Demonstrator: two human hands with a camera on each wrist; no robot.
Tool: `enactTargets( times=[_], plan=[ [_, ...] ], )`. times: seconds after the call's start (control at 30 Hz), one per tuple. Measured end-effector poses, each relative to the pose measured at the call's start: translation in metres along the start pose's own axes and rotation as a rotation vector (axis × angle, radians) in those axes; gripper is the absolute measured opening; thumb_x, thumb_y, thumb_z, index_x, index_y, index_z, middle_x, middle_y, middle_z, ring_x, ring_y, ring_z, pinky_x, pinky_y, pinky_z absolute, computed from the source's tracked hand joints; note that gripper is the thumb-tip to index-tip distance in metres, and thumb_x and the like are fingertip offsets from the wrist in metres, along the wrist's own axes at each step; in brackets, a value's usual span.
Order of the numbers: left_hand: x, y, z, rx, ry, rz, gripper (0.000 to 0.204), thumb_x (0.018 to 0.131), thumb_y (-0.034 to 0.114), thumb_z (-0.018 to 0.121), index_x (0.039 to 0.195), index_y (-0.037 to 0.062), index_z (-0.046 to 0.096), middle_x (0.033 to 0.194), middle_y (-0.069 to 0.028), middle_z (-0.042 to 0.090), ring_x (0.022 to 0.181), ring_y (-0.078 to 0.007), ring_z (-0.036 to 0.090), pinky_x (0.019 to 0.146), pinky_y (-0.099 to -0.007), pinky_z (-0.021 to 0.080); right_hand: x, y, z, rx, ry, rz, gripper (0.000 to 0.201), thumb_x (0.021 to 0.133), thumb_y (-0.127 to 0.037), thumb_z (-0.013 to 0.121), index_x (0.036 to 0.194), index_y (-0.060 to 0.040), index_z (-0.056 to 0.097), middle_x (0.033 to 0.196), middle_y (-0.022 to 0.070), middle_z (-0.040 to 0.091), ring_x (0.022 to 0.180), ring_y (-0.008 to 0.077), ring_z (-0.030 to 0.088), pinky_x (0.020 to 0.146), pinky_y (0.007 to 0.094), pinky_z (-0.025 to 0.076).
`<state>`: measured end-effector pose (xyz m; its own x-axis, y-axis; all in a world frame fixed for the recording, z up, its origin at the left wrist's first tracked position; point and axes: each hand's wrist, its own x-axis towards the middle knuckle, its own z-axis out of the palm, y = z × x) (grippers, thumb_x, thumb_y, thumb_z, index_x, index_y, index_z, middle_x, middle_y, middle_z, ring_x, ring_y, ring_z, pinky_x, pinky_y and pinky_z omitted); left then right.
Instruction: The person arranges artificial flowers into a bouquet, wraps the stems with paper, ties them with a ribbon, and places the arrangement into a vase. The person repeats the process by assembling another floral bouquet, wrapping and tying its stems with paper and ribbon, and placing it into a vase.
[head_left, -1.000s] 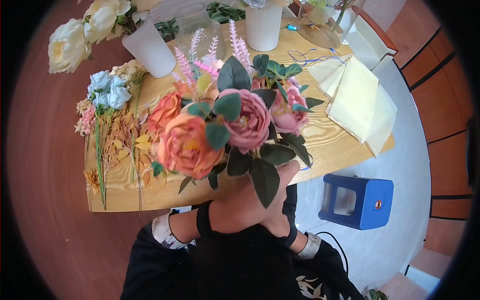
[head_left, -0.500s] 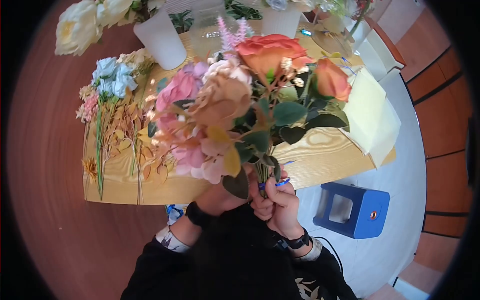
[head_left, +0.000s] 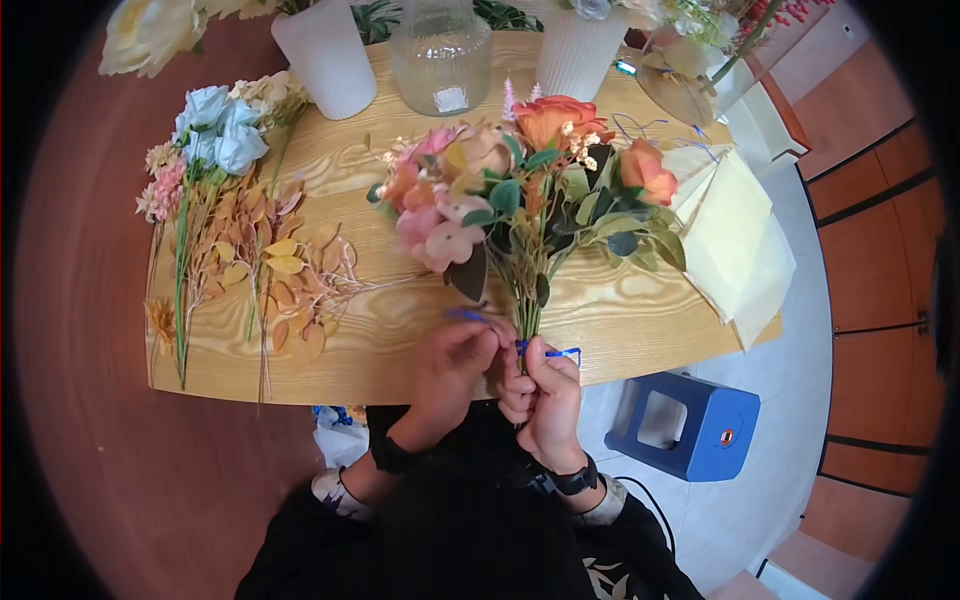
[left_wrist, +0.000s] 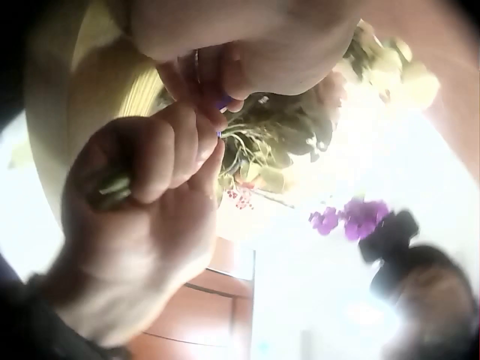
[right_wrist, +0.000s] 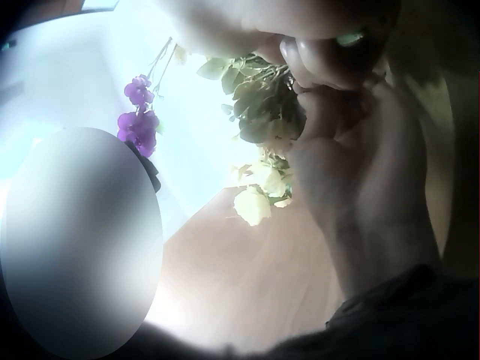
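Note:
A bouquet of pink and orange flowers [head_left: 445, 215] leans over the table in the head view. My right hand [head_left: 548, 400] grips its green stems [head_left: 526, 300] low down, fingers curled round them; the stem ends show past that fist [left_wrist: 150, 180] in the left wrist view. A blue tie [head_left: 565, 354] circles the stems just above the right thumb, one end sticking out to the right. My left hand [head_left: 448, 370], blurred, is beside the stems, finger and thumb pinching the tie's other end [head_left: 466, 315]. In the right wrist view my left hand [right_wrist: 367, 165] meets the right.
Blue flowers [head_left: 220, 130] and brown-leaved sprigs [head_left: 275, 265] lie on the table's [head_left: 380, 370] left side. Several vases, including a clear one [head_left: 440, 65], line the back. Pale wrapping sheets [head_left: 735, 235] lie at right; a blue stool [head_left: 685, 425] stands on the floor.
The bouquet has turned, moved away from the camera and now shows its stems and blue tie. My hands, earlier crowded together below the flowers, have come apart slightly, the left drawing leftward.

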<state>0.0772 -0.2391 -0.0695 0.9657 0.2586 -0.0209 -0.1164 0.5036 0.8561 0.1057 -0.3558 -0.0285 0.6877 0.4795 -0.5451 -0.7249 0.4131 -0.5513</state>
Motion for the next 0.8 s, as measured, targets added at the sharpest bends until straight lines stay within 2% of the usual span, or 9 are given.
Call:
enactTargets(
  times=[0.23, 0.33, 0.47, 0.57, 0.63, 0.67, 0.7, 0.77, 0.8],
  plan=[
    [0.006, 0.032, 0.005, 0.858, -0.165, 0.478, 0.007, 0.074, 0.0, 0.061, 0.08, -0.0003, 0.059, 0.084, -0.009, 0.06, 0.081, -0.0235, 0.057, 0.072, -0.0319, 0.045, 0.007, 0.013, -0.002, -0.028, -0.052, -0.034, 0.03, 0.094, -0.027, 0.042, 0.069, -0.0103, 0.039, 0.055, -0.0029, 0.033, 0.042, 0.0043, 0.023, 0.038, 0.0202, 0.014],
    [0.009, 0.035, 0.003, 0.9, -0.214, 0.604, 0.013, 0.068, -0.002, 0.061, 0.08, 0.0022, 0.06, 0.084, -0.0089, 0.06, 0.079, -0.0259, 0.057, 0.067, -0.0321, 0.045, 0.017, 0.018, -0.006, -0.077, -0.061, -0.009, 0.027, 0.094, -0.024, 0.041, 0.072, -0.0099, 0.04, 0.056, -0.0031, 0.033, 0.042, 0.0043, 0.023, 0.038, 0.0198, 0.015],
    [0.011, 0.04, 0.0, 0.942, -0.169, 0.532, 0.013, 0.067, -0.003, 0.061, 0.079, 0.0027, 0.06, 0.078, -0.0081, 0.061, 0.07, -0.0244, 0.058, 0.062, -0.0317, 0.045, 0.019, 0.02, 0.001, -0.19, -0.064, 0.011, 0.024, 0.095, -0.022, 0.038, 0.075, -0.009, 0.041, 0.056, -0.0031, 0.035, 0.042, 0.0046, 0.027, 0.038, 0.0195, 0.019],
    [0.012, 0.04, -0.005, 1.011, -0.159, 0.581, 0.011, 0.068, -0.003, 0.06, 0.078, 0.0029, 0.06, 0.068, -0.0071, 0.06, 0.059, -0.0226, 0.056, 0.06, -0.0311, 0.044, 0.018, 0.026, 0.001, -0.483, -0.137, -0.18, 0.023, 0.096, -0.022, 0.036, 0.081, -0.0063, 0.045, 0.057, -0.0012, 0.041, 0.043, 0.0057, 0.036, 0.039, 0.0205, 0.026],
    [0.01, 0.041, -0.008, 1.008, -0.144, 0.629, 0.009, 0.07, -0.002, 0.06, 0.077, 0.0025, 0.061, 0.061, -0.0066, 0.058, 0.054, -0.0212, 0.055, 0.057, -0.0297, 0.044, 0.014, 0.021, 0.004, -0.876, -0.108, -0.343, 0.024, 0.096, -0.021, 0.035, 0.086, -0.0026, 0.048, 0.058, 0.0054, 0.048, 0.045, 0.014, 0.048, 0.042, 0.0262, 0.035],
    [0.008, 0.041, -0.01, 1.003, -0.125, 0.64, 0.009, 0.07, -0.002, 0.06, 0.077, 0.0025, 0.061, 0.061, -0.0066, 0.058, 0.054, -0.0212, 0.055, 0.057, -0.0297, 0.044, 0.016, 0.022, 0.0, -1.141, -0.048, -0.595, 0.022, 0.093, -0.017, 0.041, 0.086, -0.0002, 0.053, 0.06, 0.0114, 0.052, 0.051, 0.0238, 0.054, 0.046, 0.0318, 0.04],
    [0.006, 0.041, -0.011, 0.95, -0.102, 0.547, 0.009, 0.07, -0.002, 0.059, 0.078, 0.0019, 0.061, 0.063, -0.0072, 0.057, 0.057, -0.0235, 0.055, 0.057, -0.0309, 0.044, 0.016, 0.018, -0.002, -1.163, -0.066, -0.601, 0.022, 0.093, -0.017, 0.041, 0.086, -0.0002, 0.053, 0.06, 0.0114, 0.052, 0.051, 0.0238, 0.054, 0.046, 0.0318, 0.04],
    [0.003, 0.044, -0.012, 0.881, -0.06, 0.482, 0.01, 0.07, -0.002, 0.058, 0.078, 0.0013, 0.062, 0.064, -0.0078, 0.057, 0.06, -0.0258, 0.055, 0.057, -0.0321, 0.044, 0.016, 0.007, -0.005, -1.431, -0.076, -0.921, 0.018, 0.089, -0.013, 0.049, 0.082, 0.0001, 0.058, 0.062, 0.0135, 0.053, 0.055, 0.0295, 0.055, 0.049, 0.0342, 0.041],
    [0.002, 0.046, -0.013, 0.914, -0.094, 0.459, 0.008, 0.071, -0.001, 0.059, 0.078, 0.0013, 0.062, 0.065, -0.0086, 0.058, 0.061, -0.0261, 0.056, 0.058, -0.0323, 0.044, 0.016, 0.005, -0.007, -1.313, -0.044, -0.922, 0.011, 0.083, -0.008, 0.056, 0.079, 0.0001, 0.062, 0.062, 0.012, 0.054, 0.052, 0.0269, 0.054, 0.047, 0.032, 0.041]
  ],
)
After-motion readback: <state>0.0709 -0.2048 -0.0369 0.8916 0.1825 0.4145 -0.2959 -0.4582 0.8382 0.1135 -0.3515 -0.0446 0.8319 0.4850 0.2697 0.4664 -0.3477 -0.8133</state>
